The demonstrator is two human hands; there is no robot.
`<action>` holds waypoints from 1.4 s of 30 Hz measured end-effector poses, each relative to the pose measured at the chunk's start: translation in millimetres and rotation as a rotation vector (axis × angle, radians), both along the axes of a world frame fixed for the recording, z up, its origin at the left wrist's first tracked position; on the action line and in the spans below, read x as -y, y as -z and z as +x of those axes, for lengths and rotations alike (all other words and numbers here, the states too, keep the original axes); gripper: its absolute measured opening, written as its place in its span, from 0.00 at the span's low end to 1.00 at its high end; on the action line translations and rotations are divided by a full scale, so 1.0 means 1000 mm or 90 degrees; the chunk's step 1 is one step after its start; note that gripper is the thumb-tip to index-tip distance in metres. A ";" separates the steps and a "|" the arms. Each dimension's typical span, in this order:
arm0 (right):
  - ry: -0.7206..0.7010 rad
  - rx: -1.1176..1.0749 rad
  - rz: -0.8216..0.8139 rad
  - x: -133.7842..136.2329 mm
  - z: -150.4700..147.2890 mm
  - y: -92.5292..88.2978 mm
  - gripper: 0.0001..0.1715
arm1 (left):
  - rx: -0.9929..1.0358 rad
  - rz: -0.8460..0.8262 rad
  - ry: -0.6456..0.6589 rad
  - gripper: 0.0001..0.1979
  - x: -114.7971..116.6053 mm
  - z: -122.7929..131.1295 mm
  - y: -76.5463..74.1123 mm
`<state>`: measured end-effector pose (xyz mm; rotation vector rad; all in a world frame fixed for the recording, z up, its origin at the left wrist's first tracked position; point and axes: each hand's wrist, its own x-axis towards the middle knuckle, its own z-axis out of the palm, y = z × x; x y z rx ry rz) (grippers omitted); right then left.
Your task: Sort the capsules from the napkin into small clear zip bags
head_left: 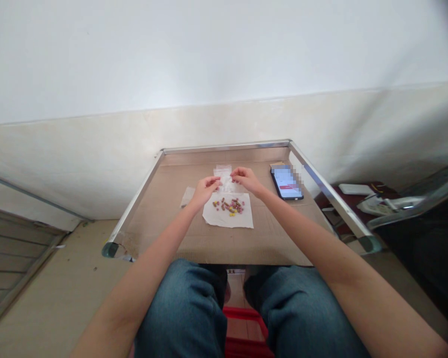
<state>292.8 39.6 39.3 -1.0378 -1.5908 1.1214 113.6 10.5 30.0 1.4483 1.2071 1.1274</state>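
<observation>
Both my hands meet over the far middle of a small table (164,233). My left hand (205,189) and my right hand (244,178) each pinch an edge of a small clear plastic bag (224,180) held between them. Just below the hands lies a white paper sheet (242,219) with several small red, brown and yellow capsules (229,206) piled on it. More clear bags (223,168) lie flat behind the held one.
A phone (286,183) with a lit screen lies at the table's right. Another small bag (187,196) lies to the left of the paper. The table has a metal rim (321,186) and stands against a wall. Clutter sits on the floor at right.
</observation>
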 end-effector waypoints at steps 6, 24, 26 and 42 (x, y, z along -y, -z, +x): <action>-0.003 0.018 0.011 -0.001 -0.001 0.003 0.05 | 0.039 -0.041 0.055 0.12 0.009 0.005 -0.008; 0.049 0.385 0.209 0.018 -0.030 -0.017 0.10 | -0.261 0.230 -0.160 0.05 0.012 0.006 -0.015; 0.097 0.428 0.188 0.017 -0.027 -0.016 0.07 | -0.292 0.240 -0.165 0.07 0.013 0.006 -0.015; -0.084 0.172 0.048 0.001 -0.018 -0.003 0.10 | -0.514 0.393 -0.004 0.33 0.018 0.010 -0.014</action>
